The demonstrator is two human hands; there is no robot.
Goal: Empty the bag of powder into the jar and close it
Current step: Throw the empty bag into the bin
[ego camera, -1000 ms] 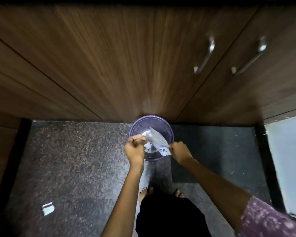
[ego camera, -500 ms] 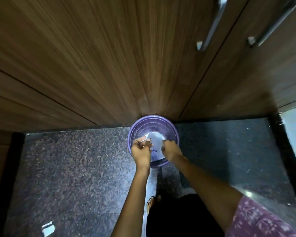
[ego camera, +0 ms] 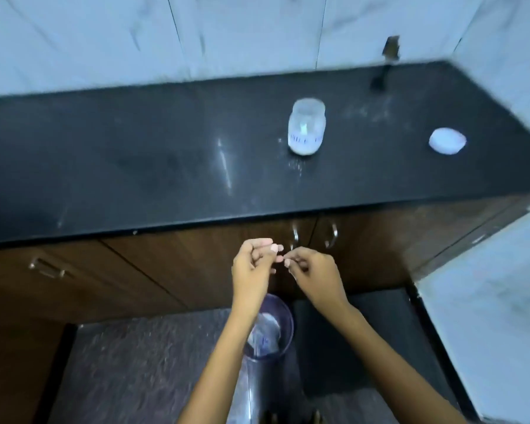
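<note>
An open clear jar with white powder in its bottom stands on the black counter, with spilled powder specks around it. Its white lid lies on the counter far to the right. The crumpled clear plastic bag sits inside a purple bin on the floor below my arms. My left hand and my right hand are raised in front of the cabinet doors, below the counter edge. Their fingers are curled, the fingertips touch each other, and neither holds anything.
Brown wooden cabinets with metal handles run under the counter. A dark fixture sits on the tiled wall at the back right. A pale wall closes off the right side. The floor is dark speckled stone.
Both hands let go of the bag, which now lies in the bin, and rose to cabinet height. The view tilted up from the floor to the counter.
</note>
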